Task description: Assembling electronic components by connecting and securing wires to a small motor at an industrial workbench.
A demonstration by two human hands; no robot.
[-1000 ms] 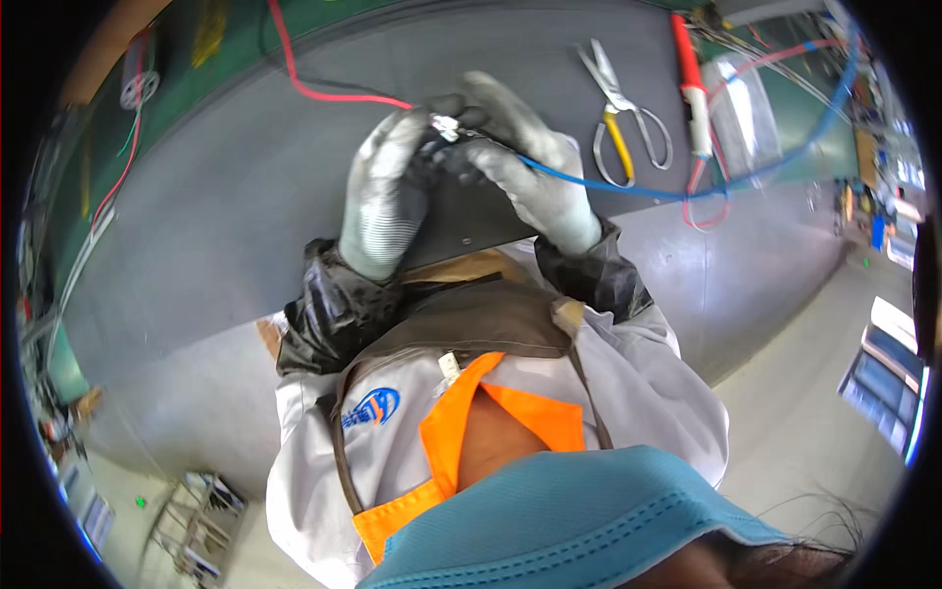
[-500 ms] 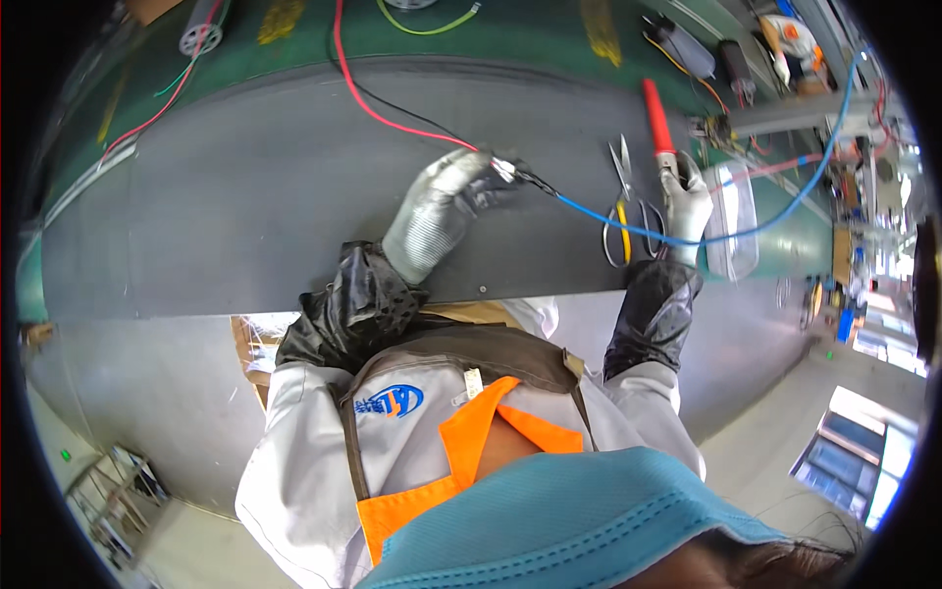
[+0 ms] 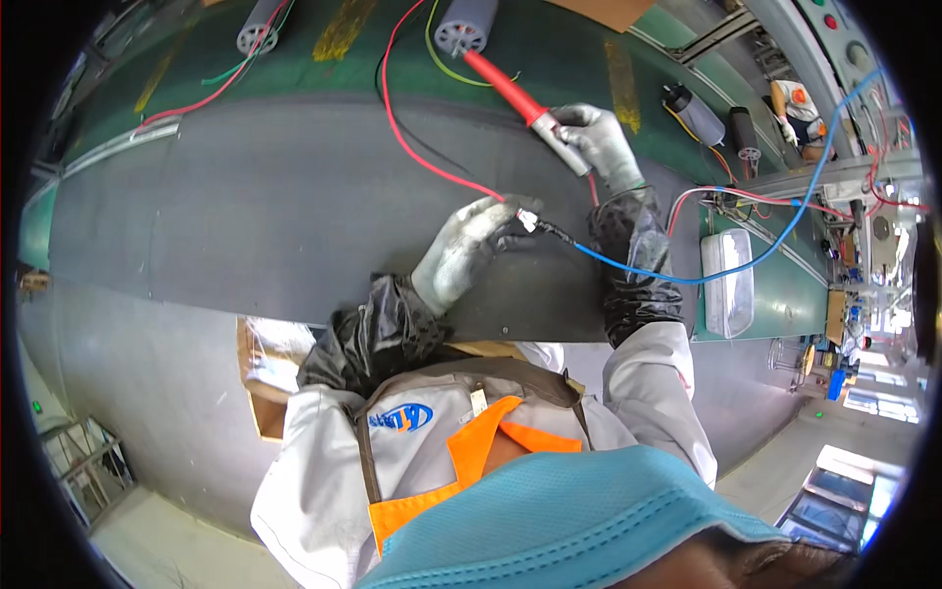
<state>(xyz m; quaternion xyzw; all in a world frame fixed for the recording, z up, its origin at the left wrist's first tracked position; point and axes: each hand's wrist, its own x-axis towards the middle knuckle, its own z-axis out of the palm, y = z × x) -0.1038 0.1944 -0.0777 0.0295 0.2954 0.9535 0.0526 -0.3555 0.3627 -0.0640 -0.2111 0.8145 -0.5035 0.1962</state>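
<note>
My gloved left hand [image 3: 463, 253] is closed over the table, pinching the end of a red wire [image 3: 432, 169] where it meets a metallic clip [image 3: 530, 222]. A black-sleeved blue wire [image 3: 628, 267] runs off that clip to the right. In my gloved right hand [image 3: 601, 145] is a red test probe [image 3: 510, 90] with a grey rear part. Its tip reaches the end face of a grey cylindrical motor [image 3: 465, 27] at the far side; whether it touches, I cannot tell. A thin red lead hangs from the probe's rear.
A see-through plastic box [image 3: 728, 294] stands right of my right forearm. More motors lie on the green surface, one at far left [image 3: 259, 31] and one at far right [image 3: 699, 120]. A green-yellow wire [image 3: 442, 65] curls beside the middle motor. Another person [image 3: 800, 113] is at the back right.
My right hand has swung forward and left, bringing the probe to the motor. The scissors that lay beside it no longer show. My left hand keeps its grip, and the view has shifted.
</note>
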